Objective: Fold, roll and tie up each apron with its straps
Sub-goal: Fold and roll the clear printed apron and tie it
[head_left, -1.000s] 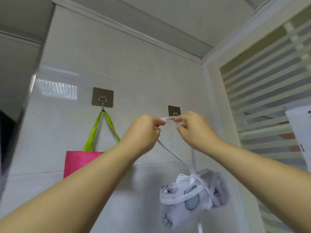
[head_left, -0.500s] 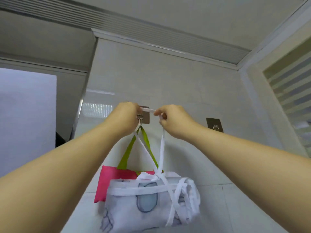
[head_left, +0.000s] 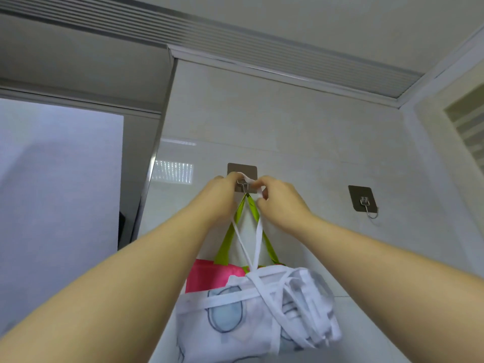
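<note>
**A:** What is on the far left?

**B:** A pale panel (head_left: 52,205), then a shiny metal edge strip (head_left: 148,195) where the tiled wall (head_left: 301,121) begins.

**A:** And the hands?

**B:** Both are raised to the wall, close together. The left hand (head_left: 222,192) is curled, its fingertips pinching the top of a white strap (head_left: 258,237) right in front of the left hook (head_left: 242,169). The right hand (head_left: 281,203) pinches the same loop just beside it, fingers bent round the strap.

**A:** Is the loop over the hook?

**B:** I cannot tell, because the fingers cover the spot.

**A:** Where is the apron?

**B:** The white apron (head_left: 248,318) hangs below the hands as a rolled bundle with blue outlined shapes. It is wound about with its own straps, and two strands rise from it to the fingers. Behind it, a little to the left, is a pink bundle (head_left: 207,276). Its green straps (head_left: 227,242) run up to the left hook. I cannot tell whether the two bundles touch.

**A:** Further right?

**B:** A second hook (head_left: 362,201) is on the wall, well apart from the hands, and a striped window (head_left: 468,127) is at the edge.
</note>
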Demonstrator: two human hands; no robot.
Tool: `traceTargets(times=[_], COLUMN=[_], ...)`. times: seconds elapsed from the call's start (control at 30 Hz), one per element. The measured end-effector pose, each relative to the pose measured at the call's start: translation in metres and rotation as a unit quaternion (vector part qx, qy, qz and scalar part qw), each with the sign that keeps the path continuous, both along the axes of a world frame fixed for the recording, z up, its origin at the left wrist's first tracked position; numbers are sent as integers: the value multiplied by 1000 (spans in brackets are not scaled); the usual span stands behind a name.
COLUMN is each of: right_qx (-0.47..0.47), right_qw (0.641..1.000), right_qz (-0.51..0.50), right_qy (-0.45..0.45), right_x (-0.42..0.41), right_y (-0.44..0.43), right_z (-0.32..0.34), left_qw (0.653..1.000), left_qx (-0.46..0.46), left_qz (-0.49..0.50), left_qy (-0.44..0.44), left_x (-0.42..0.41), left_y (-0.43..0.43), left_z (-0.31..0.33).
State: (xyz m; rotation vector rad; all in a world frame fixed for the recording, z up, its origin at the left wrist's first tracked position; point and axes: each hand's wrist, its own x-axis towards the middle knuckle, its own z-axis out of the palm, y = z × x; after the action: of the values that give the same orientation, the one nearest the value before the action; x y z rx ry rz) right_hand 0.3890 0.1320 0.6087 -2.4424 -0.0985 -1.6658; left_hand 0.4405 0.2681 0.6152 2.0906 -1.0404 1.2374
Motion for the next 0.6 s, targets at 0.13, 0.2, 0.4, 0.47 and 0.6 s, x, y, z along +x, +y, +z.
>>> traceTargets(times=[0.13,0.2,0.4,0.47,0.6], right_qx=[2,6,12,20,41], right_qw=[1000,1000,997,996,993], right_qz=[6,8,12,32,66], right_qy=[-6,-3,72,76,89], right_x=[2,2,-9,-14,-26], right_y=[4,5,8,11,16], right_z=[-4,-5,-19,-33,-67], left_qw=[1000,999,1000,999,999], left_qx=[-5,-7,1,4,0], left_qz=[-19,-33,-9,-15,-26], left_qy=[-4,-6,24,34,38], left_x=[0,1,3,-2,-15], left_y=[1,2,8,9,8], left_z=[-1,-3,-14,-25,-54])
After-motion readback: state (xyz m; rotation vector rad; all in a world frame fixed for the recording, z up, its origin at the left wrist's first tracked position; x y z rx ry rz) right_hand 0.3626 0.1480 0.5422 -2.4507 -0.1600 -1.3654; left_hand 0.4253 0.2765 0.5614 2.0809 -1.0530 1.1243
